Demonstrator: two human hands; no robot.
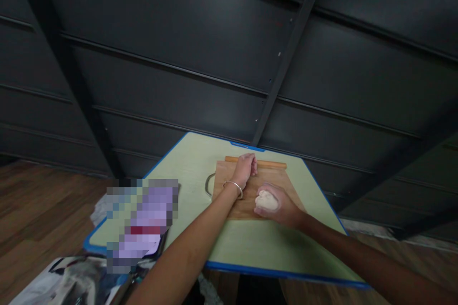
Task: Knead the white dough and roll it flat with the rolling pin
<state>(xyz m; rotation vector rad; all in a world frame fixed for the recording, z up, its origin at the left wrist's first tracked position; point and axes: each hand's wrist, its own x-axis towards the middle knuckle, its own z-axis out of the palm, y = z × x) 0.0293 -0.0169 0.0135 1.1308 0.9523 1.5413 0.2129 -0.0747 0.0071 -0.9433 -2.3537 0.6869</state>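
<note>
We note the dough (266, 200) over the wooden board (245, 210), cupped in our right hand (281, 204); roundish, no clear long axis. It lies rightward and nearer us than our left hand (246, 167), curled beside the crosswise rolling pin (272, 164); whether gripping, we cannot tell.

This looks like a storeroom or workshop, though which of them cannot be told for sure: tall, dark metal racking (171, 26) fills the far side, with bolt holes along its slanting upright (288, 57), and the floor (39, 205) is wood-look planks. Only a small corner speaks of a kitchen: a light, blue-edged table (193, 167) bearing a wooden board (243, 211), a rolling pin (274, 165) and dough (267, 201).
</note>
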